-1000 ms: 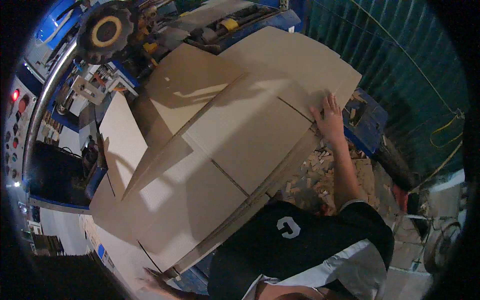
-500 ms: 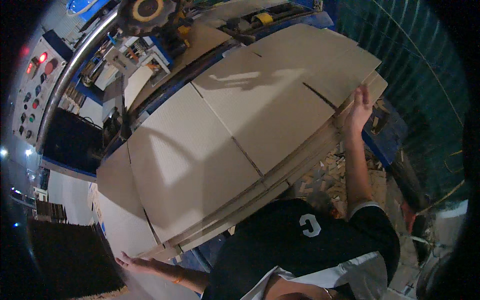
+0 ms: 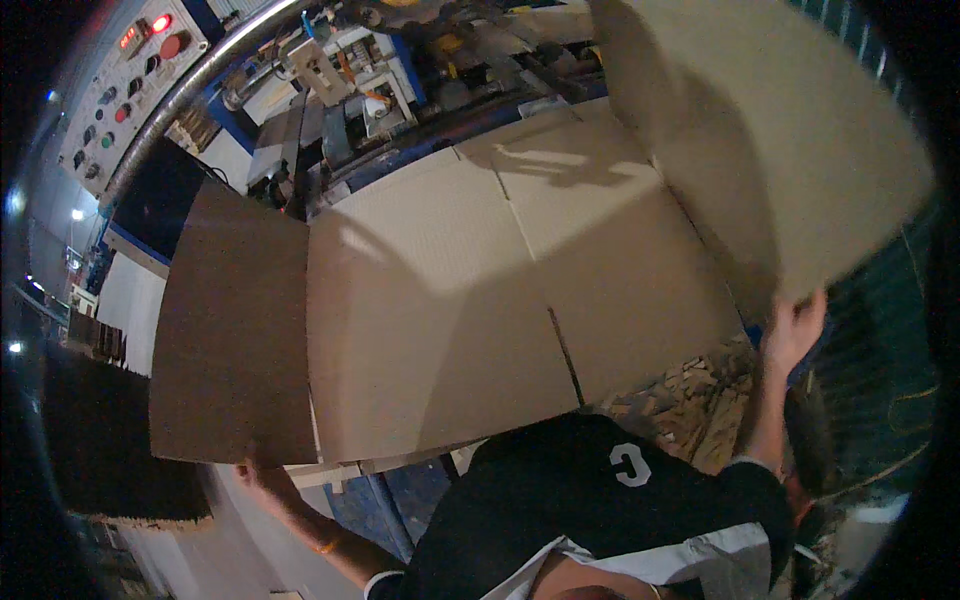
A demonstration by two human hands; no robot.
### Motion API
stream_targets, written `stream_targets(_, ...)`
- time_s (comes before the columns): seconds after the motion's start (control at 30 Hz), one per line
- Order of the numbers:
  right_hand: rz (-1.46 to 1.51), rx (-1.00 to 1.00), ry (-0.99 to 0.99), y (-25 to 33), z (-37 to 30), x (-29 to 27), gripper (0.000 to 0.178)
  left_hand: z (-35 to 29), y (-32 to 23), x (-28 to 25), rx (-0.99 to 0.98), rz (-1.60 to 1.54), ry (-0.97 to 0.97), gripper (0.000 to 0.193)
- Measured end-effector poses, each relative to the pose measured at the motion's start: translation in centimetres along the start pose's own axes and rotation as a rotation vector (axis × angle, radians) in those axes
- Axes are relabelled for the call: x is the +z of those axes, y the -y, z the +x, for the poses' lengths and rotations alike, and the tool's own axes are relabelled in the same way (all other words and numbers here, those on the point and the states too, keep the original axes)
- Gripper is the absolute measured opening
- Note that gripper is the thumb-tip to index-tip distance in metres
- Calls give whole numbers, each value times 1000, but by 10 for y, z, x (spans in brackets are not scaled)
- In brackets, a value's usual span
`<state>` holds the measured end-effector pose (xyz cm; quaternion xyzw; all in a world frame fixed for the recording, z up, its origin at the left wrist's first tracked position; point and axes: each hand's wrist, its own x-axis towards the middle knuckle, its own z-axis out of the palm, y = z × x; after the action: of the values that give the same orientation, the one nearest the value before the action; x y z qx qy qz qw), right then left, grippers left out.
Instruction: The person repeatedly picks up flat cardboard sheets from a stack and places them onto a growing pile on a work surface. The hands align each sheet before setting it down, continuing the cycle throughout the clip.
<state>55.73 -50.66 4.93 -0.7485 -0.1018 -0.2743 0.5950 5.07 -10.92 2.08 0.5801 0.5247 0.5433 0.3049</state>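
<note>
Left hand grips the lower left edge, and right hand grips the right edge, of a large flattened cardboard sheet held up across the view, its right flap blurred. Beyond lie a blue machine and, probably, a control panel with buttons.

A grey control panel fills the upper left, studded with red and green buttons and a small lit red display. A curved metal pipe runs just beside it. Beyond that stands blue and white machinery, crowded with small parts too blurred to name. Scraps of cardboard litter the floor at the lower right. A dark stack of corrugated sheets sits at the left edge, below a white panel
</note>
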Motion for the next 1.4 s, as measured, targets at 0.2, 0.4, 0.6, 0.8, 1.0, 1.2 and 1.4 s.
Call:
stream_targets(0.2, -102, -763, 1000, -7, -55, 20, 33, -83, -37, 73, 551, 158, 582, 40)
stream_targets(0.4, -152, -840, 1112, -1, -48, 40, 35, -86, -74, 119, 820, 682, 950, 48)
stream_targets(0.6, -217, -800, 1232, -21, -24, 66, 40, -71, -63, 125, 852, 657, 905, 50)
stream_targets(0.8, -375, -853, 1231, -42, 37, 142, 50, -33, -70, 158, 932, 589, 872, 54)
stream_targets(1.0, -482, -834, 1170, -58, 68, 199, 49, -3, -56, 209, 975, 526, 791, 52)
stream_targets(1.2, -586, -640, 1148, -60, 70, 288, 47, 60, -54, 263, 938, 508, 631, 47)
stream_targets(1.4, -831, -640, 938, -39, 45, 298, 43, 64, -50, 290, 874, 1085, 441, 52)
